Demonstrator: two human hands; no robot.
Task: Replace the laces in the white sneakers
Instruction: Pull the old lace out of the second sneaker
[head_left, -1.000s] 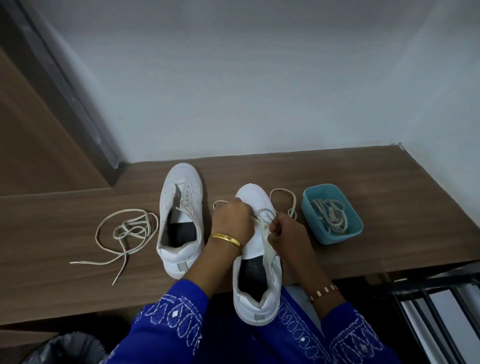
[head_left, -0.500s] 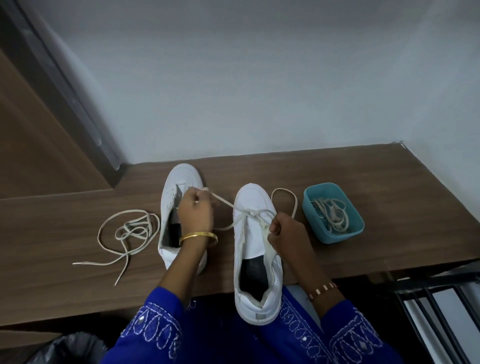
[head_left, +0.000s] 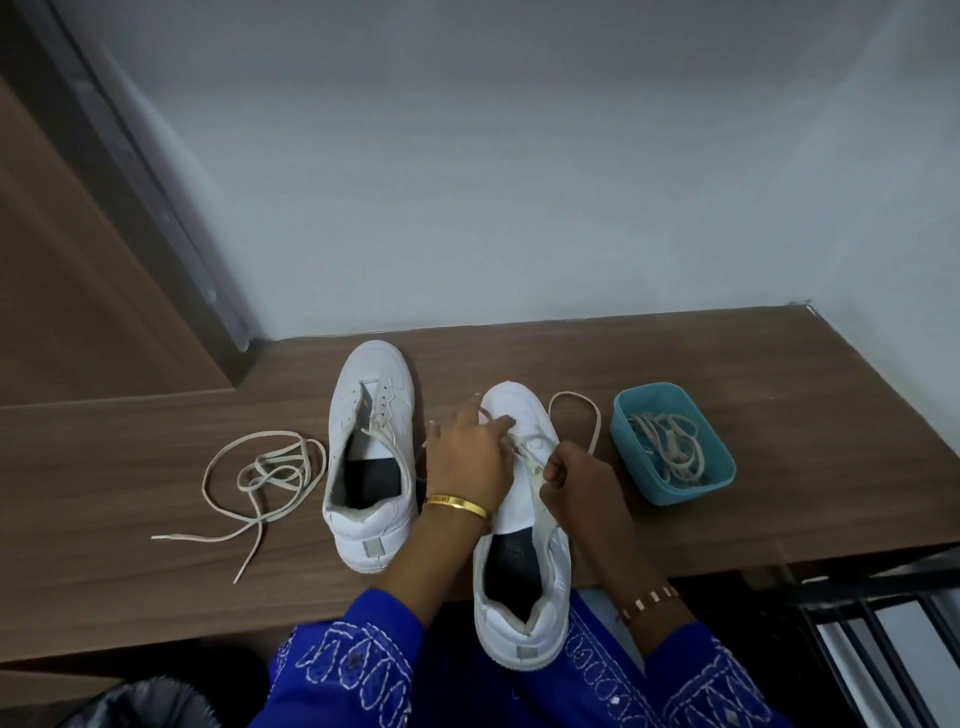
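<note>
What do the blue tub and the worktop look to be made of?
Blue tub: probably plastic, going by its smooth matte teal wall, rounded corners and thin rim. Worktop: wood-grain laminate or veneer, brown with straight streaks and a faint sheen; which one cannot be told.

Both hands (head_left: 470, 457) (head_left: 576, 483) work a lace (head_left: 530, 452) on the right sneaker (head_left: 519, 519).

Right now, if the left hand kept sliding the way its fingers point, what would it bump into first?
Probably the lace crossing the near shoe. The left hand points rightward at it, with the right hand just beyond. Depth is hard to judge.
</note>
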